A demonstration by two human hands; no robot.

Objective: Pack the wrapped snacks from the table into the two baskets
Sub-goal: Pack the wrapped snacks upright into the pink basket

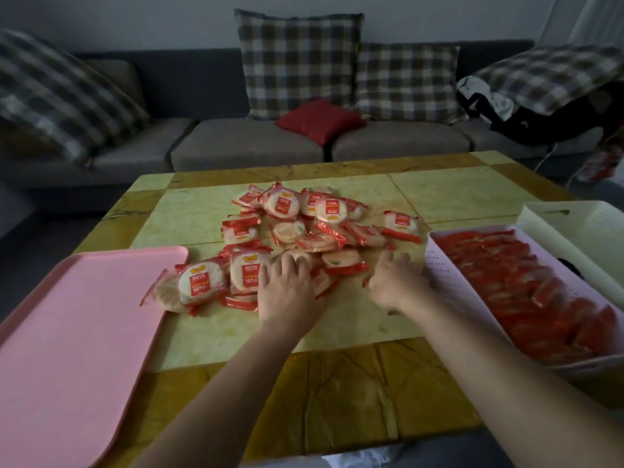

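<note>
A pile of round wrapped snacks (314,221) in red-and-clear packets lies on the middle of the table (439,194). My left hand (287,288) rests palm down on the near edge of the pile, fingers spread over the packets. My right hand (395,282) is just to the right, fingers reaching to the pile's near right edge, close to the pink perforated basket (442,275). That basket is packed with rows of red-wrapped snacks (526,285). A white basket (574,224) stands behind it; its inside is mostly hidden.
A flat pink tray-like container (74,325) covers the table's near left corner, with two snacks touching its right rim. A grey sofa (246,143) with checked cushions and a red cushion (319,120) runs behind the table. Dark clothes (526,119) lie at its right end.
</note>
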